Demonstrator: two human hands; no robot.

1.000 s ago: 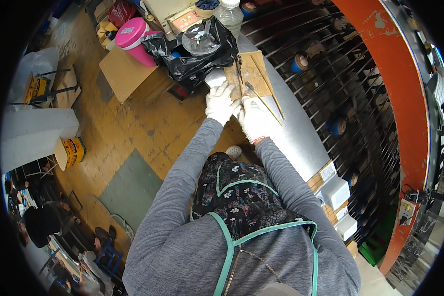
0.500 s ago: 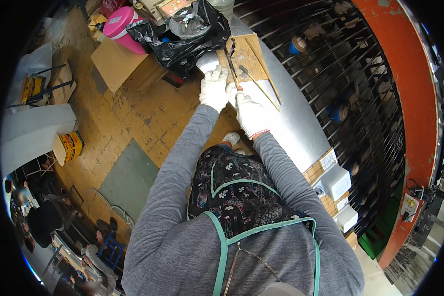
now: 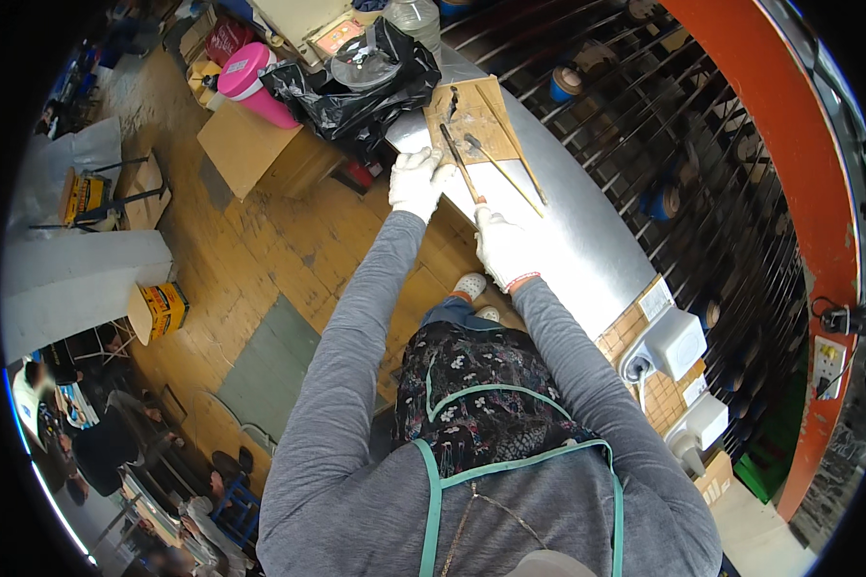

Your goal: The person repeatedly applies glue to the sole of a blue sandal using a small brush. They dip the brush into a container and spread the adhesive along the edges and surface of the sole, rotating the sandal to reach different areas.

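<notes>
My right hand (image 3: 505, 248), in a white knit glove, is closed on the near end of a thin wooden stick (image 3: 465, 176) with a long dark far end. The stick points away over the metal table. My left hand (image 3: 417, 185), gloved the same way, is at the table's left edge, a little left of the stick. Its fingers are curled, and what they may hold is hidden. Beyond the hands, a cardboard sheet (image 3: 494, 135) carries a dark-tipped stick (image 3: 505, 174), a longer plain stick (image 3: 506, 131) and a small dark twisted piece (image 3: 453, 102).
A black plastic bag (image 3: 356, 108) with a clear round lid stands at the far left of the metal table (image 3: 573, 260). Beside it are a pink bucket (image 3: 258, 91) and a cardboard box (image 3: 250, 144). Metal rods (image 3: 635, 154) run along the right, near white devices (image 3: 675, 343).
My hands have moved apart: the right has shifted right and nearer with the stick, while the left stays by the table edge. The whole view has also shifted slightly.
</notes>
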